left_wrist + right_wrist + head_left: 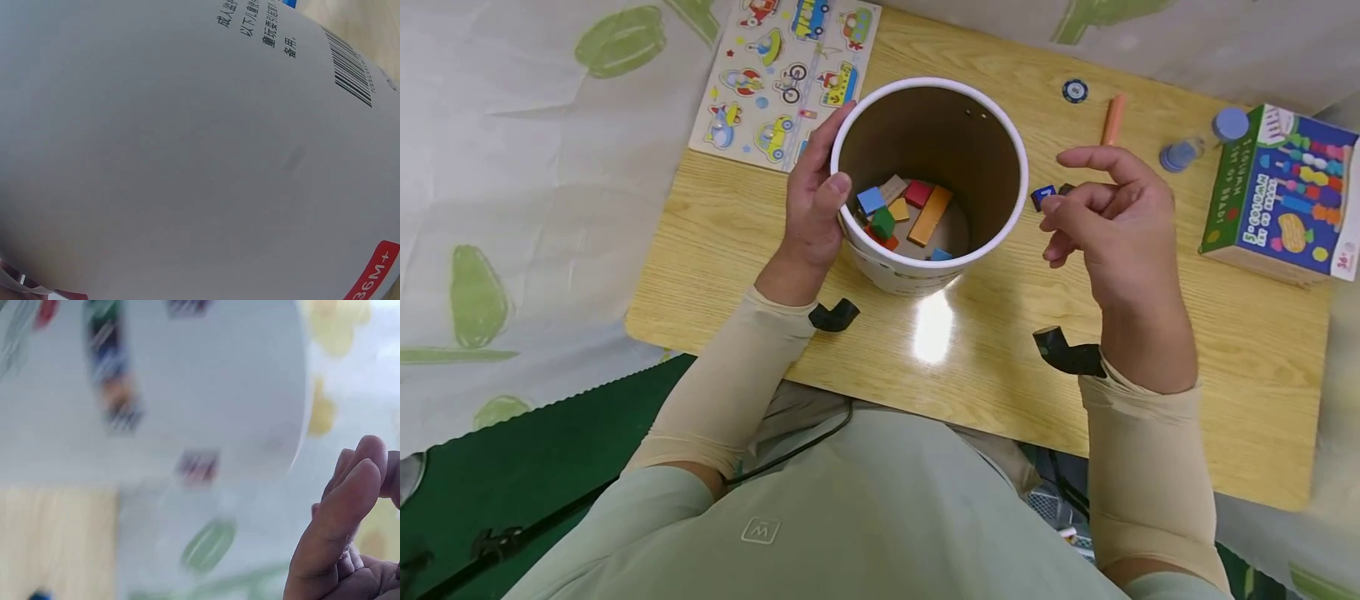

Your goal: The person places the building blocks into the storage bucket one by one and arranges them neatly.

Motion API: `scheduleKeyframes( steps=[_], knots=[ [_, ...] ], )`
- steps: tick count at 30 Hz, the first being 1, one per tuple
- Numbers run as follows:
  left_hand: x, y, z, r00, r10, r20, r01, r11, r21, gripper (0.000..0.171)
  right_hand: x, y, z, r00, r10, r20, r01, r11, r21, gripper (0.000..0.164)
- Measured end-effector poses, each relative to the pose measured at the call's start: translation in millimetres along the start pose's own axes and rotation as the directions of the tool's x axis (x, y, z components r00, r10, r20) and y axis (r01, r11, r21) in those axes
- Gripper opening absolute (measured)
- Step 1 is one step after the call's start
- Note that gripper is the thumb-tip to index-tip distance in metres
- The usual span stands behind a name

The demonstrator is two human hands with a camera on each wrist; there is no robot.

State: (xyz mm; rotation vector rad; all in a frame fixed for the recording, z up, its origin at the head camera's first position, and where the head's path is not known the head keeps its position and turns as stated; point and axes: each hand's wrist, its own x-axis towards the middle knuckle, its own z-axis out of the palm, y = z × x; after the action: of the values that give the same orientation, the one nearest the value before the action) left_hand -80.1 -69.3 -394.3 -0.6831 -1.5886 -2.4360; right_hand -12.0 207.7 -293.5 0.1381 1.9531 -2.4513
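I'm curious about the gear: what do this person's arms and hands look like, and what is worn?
The left hand and right hand wear no gloves. Beige sleeves cover the forearms, below the short sleeves of a pale green shirt. A black, bent, tube-like piece sticks out at each wrist. A thin black cable passes the left elbow.

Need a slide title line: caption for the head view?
Left grip holds a white-rimmed bucket with colored blocks inside; right grip hovers beside it over the table.

Cutting off the puzzle board's [790,83] top at the desk's [1000,392] far left corner; blurring the bucket's [162,387] print [114,375] in the right wrist view.
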Motion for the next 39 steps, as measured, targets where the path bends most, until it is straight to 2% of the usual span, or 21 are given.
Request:
scheduleKeyframes(
  steps=[3,5,7,9,12,14,16,19,23,26,32,39],
  knots=[
    [-0.1,-0.2,-0.5,1.0,0.0,-0.007,0.0,1.0,0.024,0.073,5,14,-36,0.992,0.025,-0.122,-0.024,1.0,0.012,0.04],
    [-0.1,-0.8,-0.8,1.0,-0.001,-0.004,0.001,1.0,0.028,0.073,8,27,-66,0.97,0.079,-0.229,-0.071,0.997,0.043,0.043],
    [0.2,-1.1,-0.7,1.0,0.001,0.002,-0.001,1.0,0.023,0.072,8,43,-96,0.925,0.161,-0.346,-0.138,0.986,0.091,0.044],
    [0.2,-1.3,-0.5,1.0,0.0,0.005,0.0,1.0,0.022,0.072,5,63,-125,0.864,0.24,-0.443,-0.201,0.97,0.134,0.045],
    [0.1,-1.0,0.6,1.0,-0.002,0.001,0.002,1.0,0.019,0.072,-1,94,-158,0.776,0.346,-0.527,-0.277,0.938,0.209,0.045],
    [0.3,-0.4,1.3,1.0,-0.001,-0.001,0.001,1.0,0.017,0.072,-4,109,-173,0.745,0.384,-0.546,-0.297,0.923,0.245,0.045],
    [1.2,0.5,1.9,1.0,0.004,-0.002,-0.004,1.0,0.021,0.071,-4,115,-183,0.733,0.404,-0.547,-0.306,0.914,0.266,0.047],
    [1.5,1.9,2.2,1.0,0.014,-0.002,-0.014,0.999,0.029,0.07,0,115,-190,0.732,0.423,-0.535,-0.341,0.906,0.251,0.051],
    [1.2,1.4,2.3,1.0,0.017,-0.001,-0.017,0.999,0.031,0.07,6,114,-193,0.722,0.462,-0.515,-0.425,0.883,0.198,0.051],
    [1.2,0.9,2.5,1.0,0.021,0.004,-0.021,0.999,0.024,0.069,7,114,-192,0.716,0.477,-0.51,-0.454,0.873,0.177,0.046],
    [0.9,0.3,2.3,1.0,0.019,0.006,-0.019,1.0,0.006,0.067,0,115,-186,0.72,0.459,-0.521,-0.438,0.882,0.172,0.034],
    [0.6,0.9,2.9,1.0,0.021,0.002,-0.021,1.0,-0.006,0.068,-5,116,-177,0.738,0.448,-0.505,-0.428,0.889,0.163,0.024]
  ],
)
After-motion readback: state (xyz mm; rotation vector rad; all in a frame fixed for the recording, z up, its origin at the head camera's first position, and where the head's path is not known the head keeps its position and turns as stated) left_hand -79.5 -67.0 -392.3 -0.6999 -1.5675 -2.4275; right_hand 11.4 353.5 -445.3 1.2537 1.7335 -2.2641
